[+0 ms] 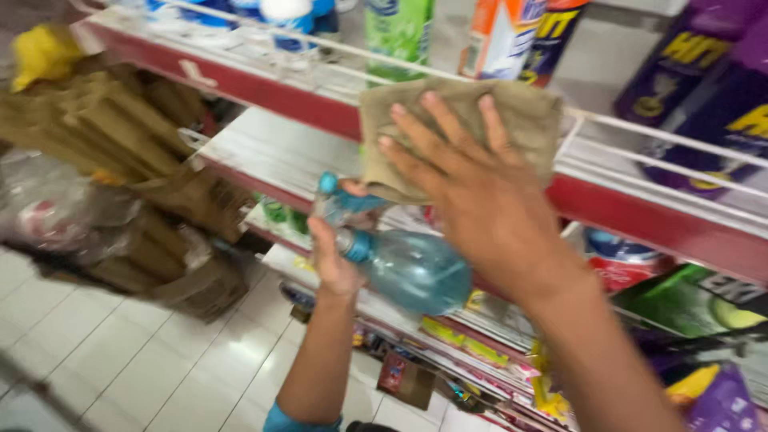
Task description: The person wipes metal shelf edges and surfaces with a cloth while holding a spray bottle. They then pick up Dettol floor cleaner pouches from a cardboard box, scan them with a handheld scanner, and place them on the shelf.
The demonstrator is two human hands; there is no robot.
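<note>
Far left of the frame: stacked brown cardboard pieces [112,120] and crumpled plastic bags [48,204] piled above the white tiled floor [136,360].

Centre: the left hand [332,256] comes up from the bottom edge, fingers wrapped shut around the neck of a spray bottle [400,260]. The bottle is translucent blue with a blue trigger head, and it lies tilted with its body pointing to the right, in front of the lower shelves. Liquid level cannot be told through the blur.

Centre-right: the right hand [472,192] is spread nearly flat, fingers apart, pressing a tan cloth [460,132] against the white rail of the red-edged shelf [624,212]. The cloth looks worn, folded and creased.

Upper right: purple spray cans [704,72] and an orange-and-white carton [500,36] stand on the shelf just behind the cloth.

Risk, as a judgement: the cloth is pinned only by an open palm, so it could slip off the rail; a wide swipe could knock the cans standing close by. The tilted bottle, held only at the neck, could drip or slide.
</note>
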